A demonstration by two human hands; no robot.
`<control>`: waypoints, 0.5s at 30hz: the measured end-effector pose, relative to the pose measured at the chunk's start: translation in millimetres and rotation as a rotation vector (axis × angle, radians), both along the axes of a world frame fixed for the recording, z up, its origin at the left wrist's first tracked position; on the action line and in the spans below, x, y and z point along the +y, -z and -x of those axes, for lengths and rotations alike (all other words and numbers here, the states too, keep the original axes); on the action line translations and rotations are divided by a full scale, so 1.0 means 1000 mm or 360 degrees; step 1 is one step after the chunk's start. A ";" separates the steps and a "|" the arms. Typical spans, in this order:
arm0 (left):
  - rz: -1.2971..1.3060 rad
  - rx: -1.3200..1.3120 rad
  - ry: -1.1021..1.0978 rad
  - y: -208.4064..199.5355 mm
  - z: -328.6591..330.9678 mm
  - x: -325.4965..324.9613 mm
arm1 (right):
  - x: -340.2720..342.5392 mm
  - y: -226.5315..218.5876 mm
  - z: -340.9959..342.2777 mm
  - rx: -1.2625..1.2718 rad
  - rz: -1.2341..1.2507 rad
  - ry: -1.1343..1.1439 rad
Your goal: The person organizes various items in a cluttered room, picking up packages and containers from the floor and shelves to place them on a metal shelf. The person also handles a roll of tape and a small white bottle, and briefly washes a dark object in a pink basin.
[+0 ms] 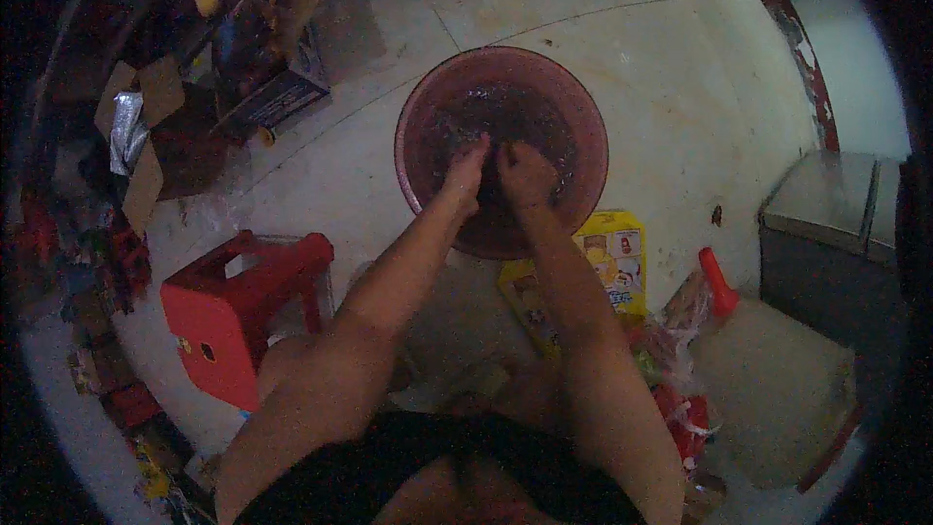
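Note:
A round reddish basin [597, 151] stands on the floor in front of me, with dark contents and glints of what looks like water inside. Both my forearms reach down into it. My left hand [467, 175] is over the middle of the basin, its fingers curled in and its thumb side up. Close beside it on the right, my right hand [527, 175] is closed, knuckles bent. Between the two hands it is very dark, and I cannot make out what they grip.
A red plastic stool [209, 335] lies to the left. Right of my arms are a yellow printed box [614, 258], plastic bags [685, 316] and a red-handled object [717, 282]. Open cardboard boxes [146, 170] crowd the left. A grey cabinet [816, 262] stands at right.

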State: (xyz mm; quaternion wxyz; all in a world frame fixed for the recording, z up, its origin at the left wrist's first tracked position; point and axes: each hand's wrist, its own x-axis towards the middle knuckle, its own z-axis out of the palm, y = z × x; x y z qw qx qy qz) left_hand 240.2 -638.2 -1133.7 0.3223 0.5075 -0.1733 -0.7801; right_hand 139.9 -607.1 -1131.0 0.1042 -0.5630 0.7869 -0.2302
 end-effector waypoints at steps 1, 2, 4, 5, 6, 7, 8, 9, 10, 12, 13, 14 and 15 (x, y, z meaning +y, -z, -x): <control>0.0126 -0.0171 0.0196 -0.007 0.003 0.003 | 0.000 0.012 0.017 -0.0071 -0.0116 0.0075; 0.0254 -0.0354 0.0380 -0.009 0.000 0.002 | 0.001 0.018 0.023 0.0053 -0.0241 -0.0024; 0.0682 -0.0847 0.0745 -0.007 -0.013 -0.005 | 0.007 0.054 0.052 0.0172 -0.0418 -0.0119; 0.0894 -0.1092 0.0941 -0.002 -0.018 -0.009 | 0.009 0.084 0.070 0.0160 -0.0474 -0.0116; 0.1336 -0.1207 0.0901 0.017 -0.032 -0.012 | 0.004 0.076 0.069 -0.0141 -0.0537 -0.0064; 0.1537 -0.1482 0.0956 0.037 -0.045 -0.011 | 0.004 0.069 0.066 -0.0440 -0.0612 -0.0013; 0.1750 -0.1724 0.1047 0.040 -0.046 -0.010 | 0.008 0.086 0.072 -0.0502 -0.0499 0.0230; 0.1970 -0.1947 0.1136 0.041 -0.043 -0.009 | 0.019 0.116 0.082 -0.0546 -0.0384 0.0484; 0.1935 -0.2016 0.1018 0.032 -0.043 -0.011 | 0.021 0.124 0.082 -0.0629 -0.0193 0.0709; 0.1681 -0.2098 0.0826 0.047 -0.056 -0.015 | 0.020 0.079 0.029 0.0049 -0.0658 0.0008; 0.1356 -0.1859 0.0755 0.054 -0.057 -0.016 | 0.019 0.056 0.013 0.0410 -0.0854 -0.0323; 0.1045 -0.1605 0.0685 0.058 -0.055 -0.016 | 0.019 0.058 0.015 0.0408 -0.0917 -0.0442; 0.0741 -0.1348 0.0610 0.062 -0.054 -0.016 | 0.018 0.063 0.019 0.0405 -0.0975 -0.0561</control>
